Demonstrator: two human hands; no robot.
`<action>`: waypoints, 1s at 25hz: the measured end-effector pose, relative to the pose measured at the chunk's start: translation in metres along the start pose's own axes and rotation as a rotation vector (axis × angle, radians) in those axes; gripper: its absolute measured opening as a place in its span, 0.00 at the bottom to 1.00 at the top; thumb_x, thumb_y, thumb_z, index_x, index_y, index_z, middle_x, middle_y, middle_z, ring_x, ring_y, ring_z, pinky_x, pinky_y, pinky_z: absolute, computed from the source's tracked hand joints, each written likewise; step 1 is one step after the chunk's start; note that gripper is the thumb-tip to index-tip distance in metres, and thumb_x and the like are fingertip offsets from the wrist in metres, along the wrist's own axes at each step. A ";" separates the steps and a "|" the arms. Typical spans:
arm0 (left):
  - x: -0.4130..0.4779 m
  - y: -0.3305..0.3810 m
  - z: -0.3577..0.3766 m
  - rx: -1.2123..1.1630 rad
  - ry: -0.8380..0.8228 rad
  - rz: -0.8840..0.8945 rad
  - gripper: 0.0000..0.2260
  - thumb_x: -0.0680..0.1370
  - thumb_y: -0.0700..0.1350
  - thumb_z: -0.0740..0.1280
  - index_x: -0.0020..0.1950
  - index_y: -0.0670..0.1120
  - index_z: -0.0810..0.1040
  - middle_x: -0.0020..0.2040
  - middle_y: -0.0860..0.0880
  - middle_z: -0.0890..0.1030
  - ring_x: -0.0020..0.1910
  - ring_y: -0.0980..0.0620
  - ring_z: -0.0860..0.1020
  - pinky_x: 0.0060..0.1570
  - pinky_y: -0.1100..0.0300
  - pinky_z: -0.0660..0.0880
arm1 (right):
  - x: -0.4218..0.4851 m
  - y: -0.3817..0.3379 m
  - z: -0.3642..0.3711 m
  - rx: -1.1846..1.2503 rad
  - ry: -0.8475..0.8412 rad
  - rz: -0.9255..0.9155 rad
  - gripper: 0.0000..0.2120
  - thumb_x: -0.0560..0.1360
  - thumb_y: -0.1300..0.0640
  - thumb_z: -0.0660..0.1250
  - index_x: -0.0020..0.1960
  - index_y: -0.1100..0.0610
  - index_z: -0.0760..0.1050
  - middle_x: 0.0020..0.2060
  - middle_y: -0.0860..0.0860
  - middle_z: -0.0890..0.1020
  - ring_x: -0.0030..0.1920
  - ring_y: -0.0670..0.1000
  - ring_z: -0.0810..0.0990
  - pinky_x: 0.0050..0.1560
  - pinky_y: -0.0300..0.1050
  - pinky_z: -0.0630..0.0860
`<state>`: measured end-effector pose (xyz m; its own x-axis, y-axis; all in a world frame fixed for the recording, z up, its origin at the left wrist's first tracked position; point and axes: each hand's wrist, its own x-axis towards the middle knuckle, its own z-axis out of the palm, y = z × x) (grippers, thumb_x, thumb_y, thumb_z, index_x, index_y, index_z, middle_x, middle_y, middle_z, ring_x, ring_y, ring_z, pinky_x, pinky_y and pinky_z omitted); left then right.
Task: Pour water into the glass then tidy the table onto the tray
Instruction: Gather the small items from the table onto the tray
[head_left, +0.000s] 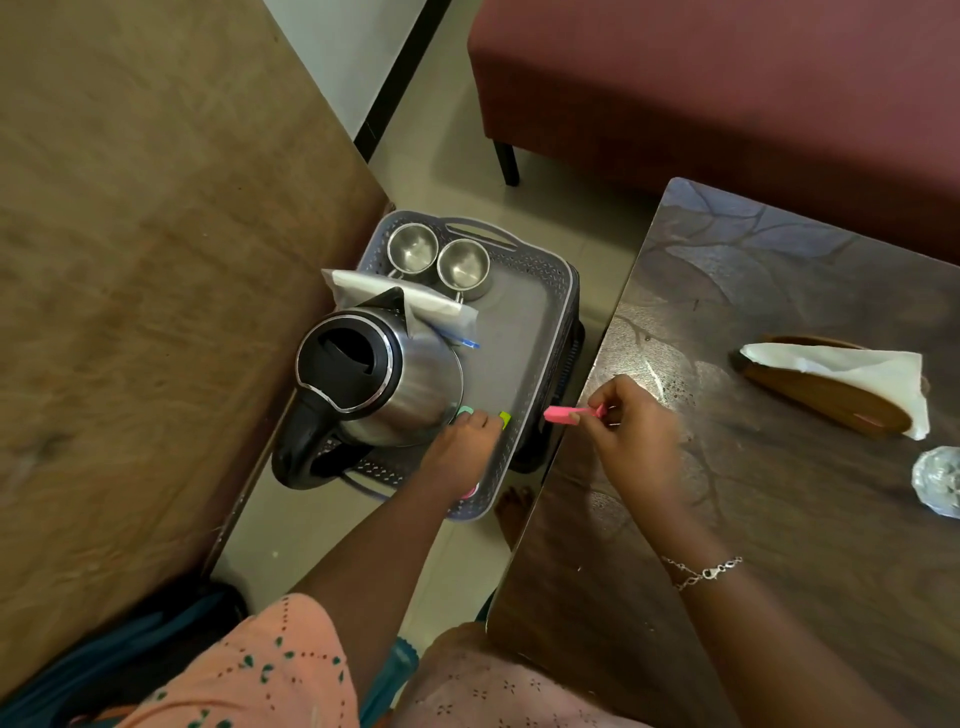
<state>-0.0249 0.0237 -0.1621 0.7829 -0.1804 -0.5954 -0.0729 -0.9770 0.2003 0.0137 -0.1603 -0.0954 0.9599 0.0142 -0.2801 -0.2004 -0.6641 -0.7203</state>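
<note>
A grey plastic tray (524, 332) sits low between two tables. On it stand a steel kettle (387, 379) with a black lid and handle, two steel cups (439, 260) and a packet of napkins (395, 301). My left hand (465, 439) reaches into the tray beside the kettle and holds small coloured pieces, green (464, 411) and yellow (505, 417). At the dark table's left edge my right hand (631, 421) pinches a pink plastic piece (563, 414). The glass (940, 480) stands at the right edge of the table.
A dark wooden table (727, 322) carries a brown wooden holder (831, 400) with a white napkin (852, 371). A light brown tabletop (130, 286) fills the left. A maroon sofa (727, 88) stands behind. A bare foot (514, 509) shows under the tray's corner.
</note>
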 end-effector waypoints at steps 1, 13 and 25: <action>0.003 -0.002 0.001 -0.042 -0.023 -0.002 0.17 0.72 0.32 0.63 0.59 0.42 0.70 0.56 0.42 0.74 0.58 0.41 0.71 0.52 0.49 0.70 | 0.000 -0.001 0.001 0.001 -0.007 0.016 0.07 0.68 0.62 0.72 0.38 0.57 0.73 0.34 0.52 0.78 0.34 0.51 0.76 0.32 0.42 0.72; -0.014 0.039 -0.065 -1.565 0.268 -0.546 0.07 0.75 0.41 0.68 0.38 0.42 0.75 0.30 0.47 0.78 0.22 0.62 0.75 0.27 0.66 0.76 | -0.014 -0.019 0.036 0.079 -0.037 0.007 0.06 0.68 0.65 0.70 0.37 0.60 0.73 0.34 0.53 0.78 0.33 0.51 0.75 0.33 0.42 0.72; 0.009 0.020 -0.052 -0.637 0.184 -0.498 0.06 0.72 0.35 0.68 0.39 0.44 0.74 0.46 0.37 0.82 0.47 0.40 0.80 0.47 0.52 0.76 | -0.016 -0.009 0.039 0.118 -0.117 -0.057 0.09 0.67 0.67 0.70 0.38 0.56 0.72 0.43 0.52 0.75 0.42 0.51 0.76 0.45 0.50 0.78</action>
<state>0.0122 0.0086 -0.1231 0.7238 0.3319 -0.6049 0.6296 -0.6765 0.3821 -0.0073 -0.1257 -0.1091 0.9423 0.1409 -0.3037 -0.1746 -0.5671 -0.8050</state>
